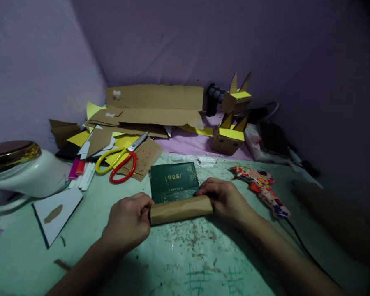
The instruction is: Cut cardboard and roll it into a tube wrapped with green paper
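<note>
A cardboard piece lies in front of me, its dark green face with gold lettering turned up. At the near side runs a bent-over brown strip, which looks like the same cardboard folded or rolled; I cannot tell for certain. My left hand is closed on the left end of the brown strip, thumb and fingers pinched. My right hand is closed at its right end, fingertips by the green face's lower right corner. Beyond the left hand rest scissors with yellow and red handles. A patterned glue gun lies right of my right hand.
Two cardboard boxes with pointed ears, a nearer one and a farther one, stand at the back right. Cardboard sheets lean at the back wall. Left are markers, a tipped white mug and a white triangular piece. The glue gun's cord trails right.
</note>
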The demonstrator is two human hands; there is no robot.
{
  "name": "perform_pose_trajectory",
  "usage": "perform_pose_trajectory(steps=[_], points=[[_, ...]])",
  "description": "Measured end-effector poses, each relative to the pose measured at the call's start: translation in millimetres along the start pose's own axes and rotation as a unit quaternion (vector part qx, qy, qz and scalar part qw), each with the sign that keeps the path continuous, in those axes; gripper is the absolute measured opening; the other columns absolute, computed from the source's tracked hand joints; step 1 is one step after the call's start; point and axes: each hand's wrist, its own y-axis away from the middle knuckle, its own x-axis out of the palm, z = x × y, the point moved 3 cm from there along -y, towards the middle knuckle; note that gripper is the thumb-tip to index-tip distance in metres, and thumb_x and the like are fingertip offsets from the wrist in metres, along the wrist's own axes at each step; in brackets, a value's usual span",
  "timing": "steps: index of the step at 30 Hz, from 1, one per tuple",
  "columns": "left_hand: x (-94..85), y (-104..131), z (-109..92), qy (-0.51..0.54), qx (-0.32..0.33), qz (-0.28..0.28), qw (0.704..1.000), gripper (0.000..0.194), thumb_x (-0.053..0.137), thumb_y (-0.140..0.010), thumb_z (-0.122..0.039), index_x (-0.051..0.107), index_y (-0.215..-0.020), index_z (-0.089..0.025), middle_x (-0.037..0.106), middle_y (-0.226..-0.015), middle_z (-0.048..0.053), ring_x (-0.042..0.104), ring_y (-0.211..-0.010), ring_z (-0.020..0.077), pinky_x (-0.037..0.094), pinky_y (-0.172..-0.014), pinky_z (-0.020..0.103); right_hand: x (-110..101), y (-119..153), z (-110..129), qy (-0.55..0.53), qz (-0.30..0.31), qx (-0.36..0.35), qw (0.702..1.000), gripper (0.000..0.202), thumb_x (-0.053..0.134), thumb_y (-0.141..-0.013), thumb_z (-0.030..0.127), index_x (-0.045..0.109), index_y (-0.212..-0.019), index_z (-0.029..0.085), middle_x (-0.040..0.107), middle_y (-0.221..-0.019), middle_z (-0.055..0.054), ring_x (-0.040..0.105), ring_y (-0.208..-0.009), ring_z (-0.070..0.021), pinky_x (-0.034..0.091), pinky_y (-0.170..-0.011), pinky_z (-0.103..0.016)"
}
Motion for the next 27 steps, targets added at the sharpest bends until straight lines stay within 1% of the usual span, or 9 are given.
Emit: perform_pose_trajectory(steps=[6,9,12,14,16,19,23,25,27], points=[[4.1,6.2,1.5,-0.011,0.028,-0.030,0.999,0.025,0.037,-0.074,-0.012,0.060,-0.075,-0.022,0.067,-0.072,0.001,0.063,-0.066,0.0205,0.043,-0.058,0.030,-0.5,4.2,3.2,-0.007,-0.010,-0.016,1.000,0.029,0.050,-0.068,-0.002,0.070,-0.075,0.018,0.066,-0.077,-0.004,0.062,-0.072,-0.0177,0.047,-0.064,-0.029],[7.4,11.4,2.3,-0.006,0.081,-0.070,0.994,0.026,0.036,-0.079,-0.013,0.060,-0.080,-0.022,0.066,-0.071,0.001,0.062,-0.061,0.0180,0.042,-0.055,0.028,-3.0,9.0,7.9,-0.013,-0.003,-0.028,1.000,0.030,0.048,-0.068,-0.003,0.069,-0.078,0.018,0.065,-0.079,-0.005,0.061,-0.072,-0.0180,0.047,-0.063,-0.030],[8.2,17.7,2.1,0.027,0.144,-0.115,0.983,0.023,0.037,-0.084,-0.015,0.059,-0.084,-0.020,0.064,-0.071,0.001,0.061,-0.061,0.0154,0.043,-0.054,0.025,-6.7,14.8,12.9,-0.023,0.005,-0.036,0.999,0.027,0.047,-0.073,0.000,0.066,-0.079,0.018,0.064,-0.079,-0.005,0.061,-0.073,-0.0177,0.047,-0.063,-0.030],[7.9,21.7,1.1,0.035,0.168,-0.124,0.977,0.023,0.036,-0.085,-0.014,0.059,-0.085,-0.020,0.063,-0.069,0.001,0.060,-0.059,0.0145,0.042,-0.054,0.025,-9.4,19.8,16.5,-0.033,0.013,-0.039,0.999,0.026,0.047,-0.076,0.001,0.064,-0.079,0.020,0.063,-0.079,-0.004,0.061,-0.072,-0.0166,0.047,-0.062,-0.029],[7.9,25.0,-1.5,0.033,0.182,-0.098,0.978,0.021,0.039,-0.083,-0.017,0.059,-0.083,-0.022,0.063,-0.066,-0.001,0.059,-0.054,0.0147,0.040,-0.050,0.025,-12.1,26.1,20.3,-0.049,0.032,-0.035,0.998,0.026,0.047,-0.075,0.000,0.062,-0.079,0.021,0.063,-0.079,-0.002,0.061,-0.071,-0.0154,0.046,-0.062,-0.028],[9.6,28.2,-7.3,0.061,0.195,-0.009,0.979,0.019,0.043,-0.079,-0.024,0.061,-0.076,-0.025,0.063,-0.061,-0.003,0.057,-0.050,0.0140,0.037,-0.045,0.024,-16.0,36.7,26.8,-0.087,0.087,-0.026,0.992,0.025,0.049,-0.076,0.001,0.062,-0.078,0.022,0.062,-0.078,0.000,0.061,-0.070,-0.0136,0.045,-0.060,-0.026],[12.8,26.4,-6.1,0.151,0.124,0.083,0.977,0.032,0.036,-0.084,-0.024,0.059,-0.061,-0.023,0.061,-0.055,-0.004,0.056,-0.049,0.0109,0.041,-0.046,0.018,-21.3,45.8,31.2,-0.155,0.141,-0.010,0.978,0.025,0.047,-0.078,0.004,0.066,-0.078,0.020,0.062,-0.079,-0.001,0.061,-0.069,-0.0128,0.046,-0.062,-0.025],[13.6,24.4,-0.9,0.188,0.078,0.097,0.974,0.031,0.043,-0.085,-0.030,0.060,-0.060,-0.023,0.063,-0.055,-0.005,0.059,-0.051,0.0108,0.044,-0.047,0.016,-23.1,46.5,30.7,-0.186,0.139,-0.009,0.973,0.026,0.046,-0.075,0.004,0.068,-0.079,0.019,0.064,-0.087,-0.004,0.062,-0.076,-0.0138,0.048,-0.067,-0.027],[11.9,22.9,3.4,0.225,0.065,0.074,0.969,0.022,0.051,-0.086,-0.037,0.066,-0.074,-0.026,0.068,-0.064,-0.006,0.064,-0.057,0.0115,0.047,-0.050,0.015,-23.0,46.0,29.9,-0.205,0.138,-0.009,0.969,0.029,0.045,-0.073,0.002,0.069,-0.078,0.019,0.064,-0.099,-0.005,0.062,-0.086,-0.0154,0.047,-0.076,-0.029]])
